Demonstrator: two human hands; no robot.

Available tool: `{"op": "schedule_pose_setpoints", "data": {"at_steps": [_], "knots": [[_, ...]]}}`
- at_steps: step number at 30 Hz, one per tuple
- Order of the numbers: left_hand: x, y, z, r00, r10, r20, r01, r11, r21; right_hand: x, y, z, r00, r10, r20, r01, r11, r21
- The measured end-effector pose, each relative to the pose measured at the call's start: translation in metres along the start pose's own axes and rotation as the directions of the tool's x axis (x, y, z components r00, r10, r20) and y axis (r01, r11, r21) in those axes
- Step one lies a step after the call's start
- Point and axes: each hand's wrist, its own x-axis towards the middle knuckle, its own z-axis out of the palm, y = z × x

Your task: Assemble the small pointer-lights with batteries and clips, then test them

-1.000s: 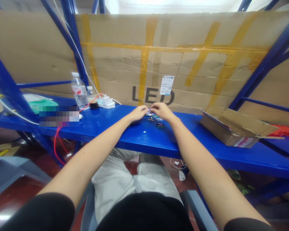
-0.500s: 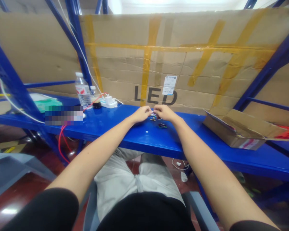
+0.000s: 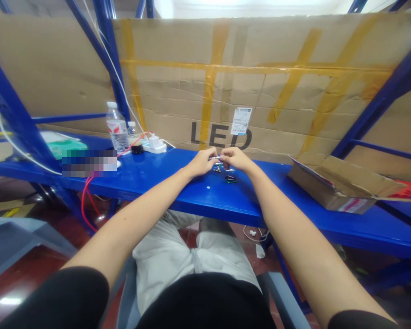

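Over the blue table (image 3: 157, 180), my left hand (image 3: 203, 161) is closed, its thumb and fingers pinching a small, thin, light-coloured piece. My right hand (image 3: 234, 158) is closed too, fingertips pressed together close to the left ones; what they grip is too small to make out. Beneath and between the hands lie several small metal pieces (image 3: 217, 169). A dark and green carabiner-like item (image 3: 230, 179) rests on the table just in front of my right hand.
An open cardboard box (image 3: 332, 183) stands at the right. At the left are a water bottle (image 3: 118, 128), a small dark-filled bottle (image 3: 136, 145), a white power strip (image 3: 154, 145) and red cables (image 3: 85, 201). A large taped cardboard panel (image 3: 178, 96) rises behind.
The fingertips of my two hands have drawn slightly apart, and the thin piece at my left hand shows more clearly. The camera view has shifted a little.
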Motion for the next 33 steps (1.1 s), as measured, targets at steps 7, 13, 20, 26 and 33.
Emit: {"op": "schedule_pose_setpoints", "data": {"at_steps": [7,13,20,26,33], "knots": [[0.0,0.003,0.001,0.999,-0.035,0.008,0.035,0.999,-0.013,0.0,0.003,-0.002,1.0,0.027,-0.014,-0.027,0.999,0.04],[0.001,0.005,0.002,0.997,-0.056,-0.055,0.054,0.998,-0.029,0.001,0.008,0.002,0.992,0.127,-0.002,-0.123,0.963,0.241],[0.003,0.006,0.005,0.994,-0.059,-0.089,0.051,0.995,-0.085,0.003,0.007,-0.001,0.995,0.098,-0.032,-0.09,0.977,0.193],[0.004,0.002,0.006,0.993,-0.121,-0.011,0.116,0.976,-0.185,0.004,0.007,-0.001,0.998,0.063,-0.023,-0.06,0.99,0.131],[0.001,0.013,0.001,0.998,0.012,-0.062,-0.017,0.997,-0.081,0.004,0.003,0.006,0.986,0.164,-0.023,-0.138,0.892,0.431]]}}
